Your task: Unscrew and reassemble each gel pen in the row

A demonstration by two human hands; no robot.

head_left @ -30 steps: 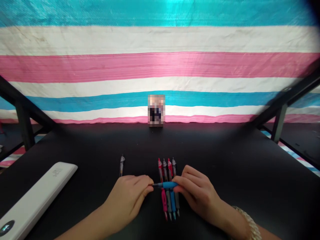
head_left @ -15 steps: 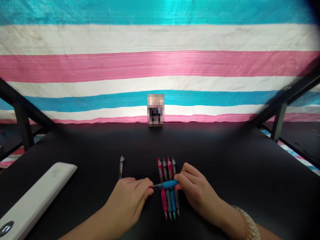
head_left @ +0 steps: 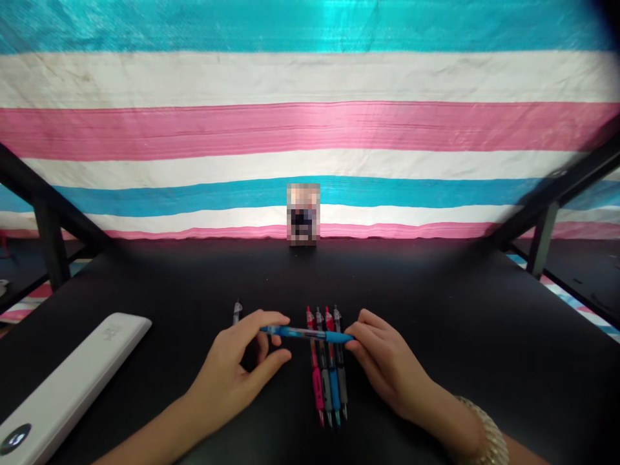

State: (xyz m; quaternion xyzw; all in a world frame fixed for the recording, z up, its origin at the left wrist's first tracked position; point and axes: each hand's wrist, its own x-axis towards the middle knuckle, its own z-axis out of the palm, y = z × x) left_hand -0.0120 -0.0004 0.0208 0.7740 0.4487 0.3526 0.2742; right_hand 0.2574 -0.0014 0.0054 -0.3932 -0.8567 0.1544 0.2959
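Observation:
A blue ballpoint pen (head_left: 310,334) lies level in the air, its blue grip end pinched between the thumb and fingers of my right hand (head_left: 387,365). Its other end reaches to my left hand (head_left: 232,365), whose thumb and fingers are spread apart beside it. Below the held pen, several clear-barrelled pens lie side by side on the black table, including a pink-gripped pen (head_left: 317,384) and a blue-gripped pen (head_left: 334,391). Another clear pen (head_left: 237,312) lies behind my left hand, which hides most of it.
A long white power bank (head_left: 82,381) rests at the left of the black table (head_left: 426,290). At the far edge stands a small pixelated object (head_left: 303,216) before a striped tarp (head_left: 194,132). Dark metal bars (head_left: 537,194) slope at both sides.
My left fingers have opened and let go of the pen's end, uncovering it. My right hand still holds the pen, which has shifted slightly away from me.

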